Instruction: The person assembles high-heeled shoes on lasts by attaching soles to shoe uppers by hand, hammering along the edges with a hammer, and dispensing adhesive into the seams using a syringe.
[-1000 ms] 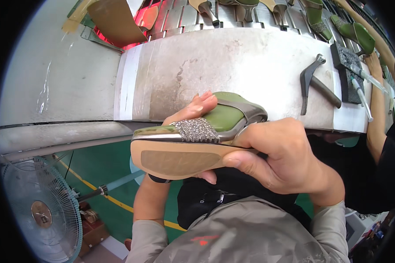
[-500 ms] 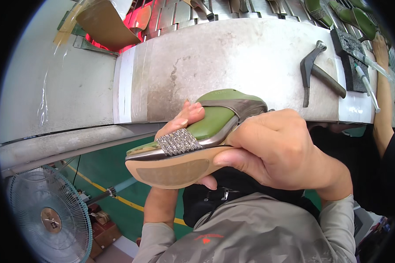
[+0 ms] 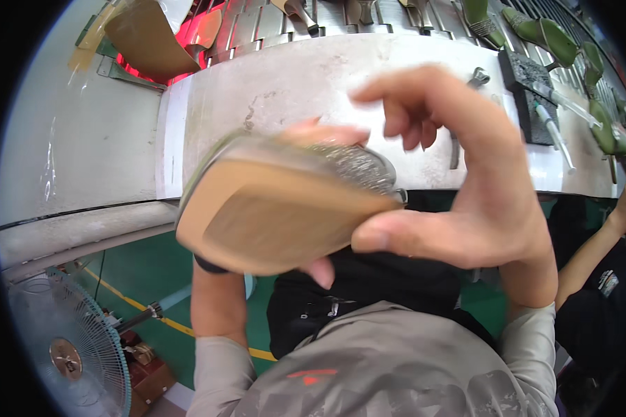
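Green floor [image 3: 149, 260] with a yellow stripe [image 3: 261, 355], blue fan [image 3: 66, 358], pale worktop [image 3: 271, 90], partly red-lit slatted metal surface [image 3: 334, 21] beyond.

The left hand [image 3: 327, 133] over there grips a shoe [image 3: 271, 215] from behind, tan sole outward, the whole thing blurred. Beside it the right hand [image 3: 480, 160] is spread, its thumb by the sole's edge, though I can't tell if it touches. Behind that hand a half-hidden hammer [image 3: 478, 78] lies on the pale worktable [image 3: 292, 76]; to its right are a dark block [image 3: 525, 97] and two syringes [image 3: 551, 132]. Green shoes [image 3: 546, 38] sit beyond, and a fan [image 3: 66, 358] stands well below the left hand.
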### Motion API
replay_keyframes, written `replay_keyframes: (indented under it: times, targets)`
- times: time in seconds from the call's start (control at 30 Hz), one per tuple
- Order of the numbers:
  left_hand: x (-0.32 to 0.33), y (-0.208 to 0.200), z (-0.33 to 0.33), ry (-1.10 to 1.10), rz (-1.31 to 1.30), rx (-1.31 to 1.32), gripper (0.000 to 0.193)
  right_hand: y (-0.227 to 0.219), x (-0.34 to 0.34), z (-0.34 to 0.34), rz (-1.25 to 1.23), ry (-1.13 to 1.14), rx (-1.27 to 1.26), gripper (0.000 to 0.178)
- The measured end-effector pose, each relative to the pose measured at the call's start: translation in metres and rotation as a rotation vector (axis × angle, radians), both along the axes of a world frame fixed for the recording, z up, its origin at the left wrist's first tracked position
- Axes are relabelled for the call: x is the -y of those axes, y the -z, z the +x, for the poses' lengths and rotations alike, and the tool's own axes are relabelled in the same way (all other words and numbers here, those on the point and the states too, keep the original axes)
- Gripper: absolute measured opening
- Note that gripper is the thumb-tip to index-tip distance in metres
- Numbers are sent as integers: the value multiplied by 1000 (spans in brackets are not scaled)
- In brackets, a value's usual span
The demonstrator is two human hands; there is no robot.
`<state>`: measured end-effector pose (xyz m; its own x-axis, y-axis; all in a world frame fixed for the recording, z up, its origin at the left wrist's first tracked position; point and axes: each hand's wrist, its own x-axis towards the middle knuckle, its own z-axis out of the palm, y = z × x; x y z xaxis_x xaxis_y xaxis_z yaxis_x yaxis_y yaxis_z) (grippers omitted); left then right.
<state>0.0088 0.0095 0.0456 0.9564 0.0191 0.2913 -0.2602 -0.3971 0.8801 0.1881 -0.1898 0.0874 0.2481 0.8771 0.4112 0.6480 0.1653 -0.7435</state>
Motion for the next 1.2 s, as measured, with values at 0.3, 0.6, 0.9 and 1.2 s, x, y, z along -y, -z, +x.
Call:
replay_keyframes:
  times: [0.3,0.6,0.9,1.2]
  targets:
    - [-2,82,48,-275,-910,-213,67,25,41,33,191,346,-901,49]
    - [-28,55,74,-322,-418,165,71,92,62,-46,-237,276,-285,53]
    - [-23,51,75,-128,-328,236,76,12,-23,-20,118,65,326,52]
    - [-20,53,68,-254,-186,261,99,37,-28,-37,350,188,684,34]
